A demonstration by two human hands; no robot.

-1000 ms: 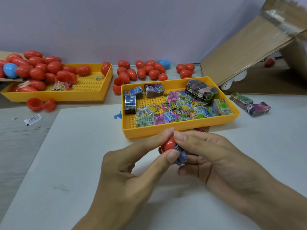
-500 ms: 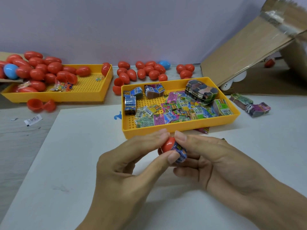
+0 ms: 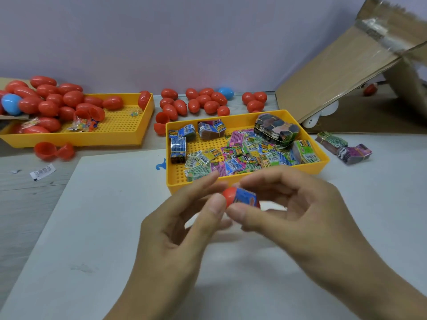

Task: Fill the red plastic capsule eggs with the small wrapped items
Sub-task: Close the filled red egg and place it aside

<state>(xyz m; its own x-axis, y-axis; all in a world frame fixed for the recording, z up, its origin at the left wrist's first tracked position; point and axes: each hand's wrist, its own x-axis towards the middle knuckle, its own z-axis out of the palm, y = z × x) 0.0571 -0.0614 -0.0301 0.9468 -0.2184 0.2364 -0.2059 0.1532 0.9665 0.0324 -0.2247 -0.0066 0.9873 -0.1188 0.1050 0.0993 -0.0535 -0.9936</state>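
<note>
The head view shows, at the centre of the frame, the left hand pinching a red egg half and the right hand pinching the blue packet sticking from it, so a crooked push could make the packet slip out.

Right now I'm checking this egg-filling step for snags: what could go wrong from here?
1. The blue packet sticks out of the red egg half, so it may get pinched in the seam or keep the egg from closing.
2. The left hand and right hand hold the egg only at the fingertips, in the air; it could slip and roll.
3. They work right at the yellow tray edge, so a knock could scatter packets.
</note>
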